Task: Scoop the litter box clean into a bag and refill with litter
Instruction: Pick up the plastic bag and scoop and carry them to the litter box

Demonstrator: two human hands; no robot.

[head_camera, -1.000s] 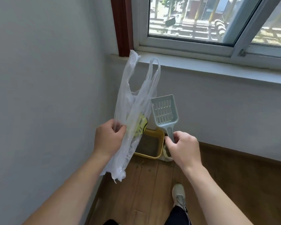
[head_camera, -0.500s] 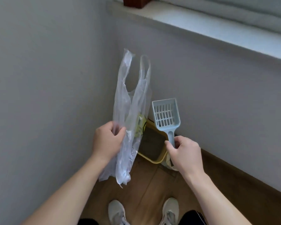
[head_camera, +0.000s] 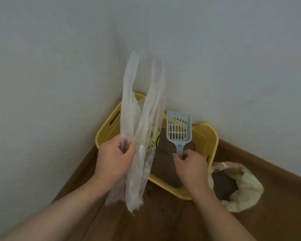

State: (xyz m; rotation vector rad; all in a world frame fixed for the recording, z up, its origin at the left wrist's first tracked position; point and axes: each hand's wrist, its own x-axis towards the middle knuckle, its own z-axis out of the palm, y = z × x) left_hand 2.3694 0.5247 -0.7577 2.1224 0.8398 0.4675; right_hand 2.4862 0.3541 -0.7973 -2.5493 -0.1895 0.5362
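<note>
My two bare forearms come in from the lower corners of the frame, over the brown wooden floor [head_camera: 163, 223]. My left hand [head_camera: 114, 160], left of centre, has its fingers [head_camera: 127, 150] closed around the middle of a thin clear plastic bag [head_camera: 139, 136], pinching the film between thumb and forefinger; the bag's two handle loops stand up above my fist toward the middle of the frame, and its crumpled bottom hangs below my wrist, clear of the floor. My right hand [head_camera: 191, 168], just right of centre, has its fingers curled tight around the handle of a pale blue slotted litter scoop [head_camera: 179, 130], which points upright with its slotted blade above my knuckles. At the right, beside my right wrist, an open sack [head_camera: 241, 186] with pale rolled-down edges sits on the floor and shows dark brown litter inside. Behind both hands the yellow litter box [head_camera: 207, 136] sits on the floor, pushed into the corner where the two grey-white walls [head_camera: 59, 66] meet; it holds a layer of dark brown litter, and a slot handle shows in its left side. The sack lies just beside the box's right corner. The picture is a little blurred, so finer detail in the litter cannot be made out.
</note>
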